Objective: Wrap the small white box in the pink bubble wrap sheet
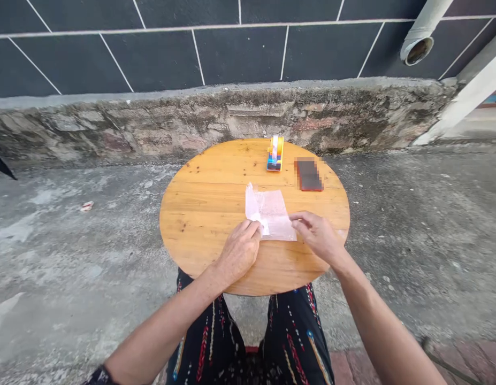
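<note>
A translucent, pinkish-white piece of bubble wrap (275, 208) lies on the round wooden table (207, 198), its left side creased and standing up slightly. My left hand (242, 243) is closed at its lower left edge, with the fingertips pressed on the wrap. At the lower right edge, my right hand (315, 232) has thumb and index finger close together on the wrap's border. Whether anything lies inside the wrap cannot be made out.
Toward the table's far edge stands a yellow and blue tape dispenser (275, 155). Right of it lies a dark, red-edged flat object (309, 175), blurred out. Beyond the table runs a low stone wall base (171, 125), with a pipe end (418, 49) above right.
</note>
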